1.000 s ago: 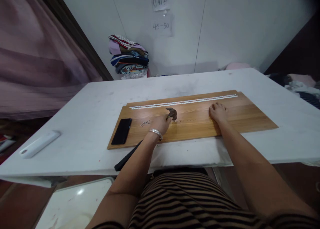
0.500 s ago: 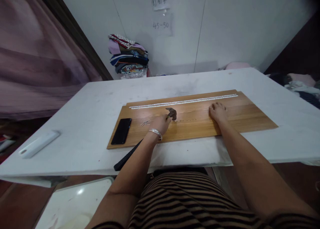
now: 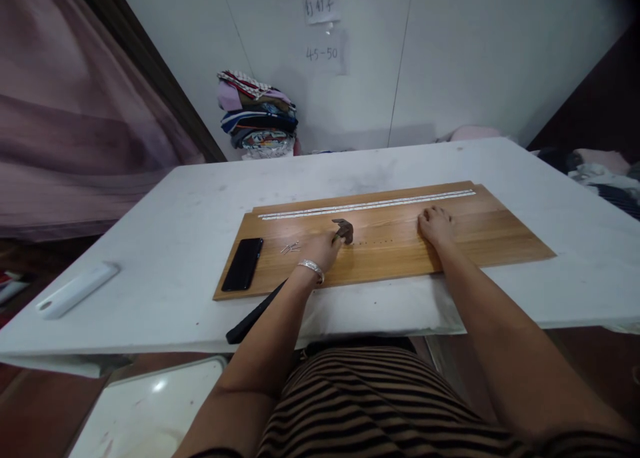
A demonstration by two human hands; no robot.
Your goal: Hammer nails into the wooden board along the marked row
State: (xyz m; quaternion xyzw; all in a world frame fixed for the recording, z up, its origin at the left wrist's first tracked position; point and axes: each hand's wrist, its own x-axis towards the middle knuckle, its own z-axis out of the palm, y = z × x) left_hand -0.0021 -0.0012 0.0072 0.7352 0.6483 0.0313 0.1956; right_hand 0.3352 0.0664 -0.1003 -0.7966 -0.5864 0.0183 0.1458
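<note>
In the head view, a worker in a striped top leans over a white bench where a wooden board lies. The left hand, a silver bracelet at its wrist, has its grip wrapped around a hammer close to the head, the dark handle running back beneath the forearm past the board's near edge. The hammer's head sits at the left end of a row of small dark dots; whether it touches the wood cannot be told. The right hand rests palm down on the board beyond the row's other end, fingers bent; whether its grip closes on anything cannot be seen. Loose nails lie left of the hammer, near a black phone at the board's left end. Two pale strips run along the far side. Folded clothes are stacked by the wall, beside a paper sign reading "45-50."
</note>
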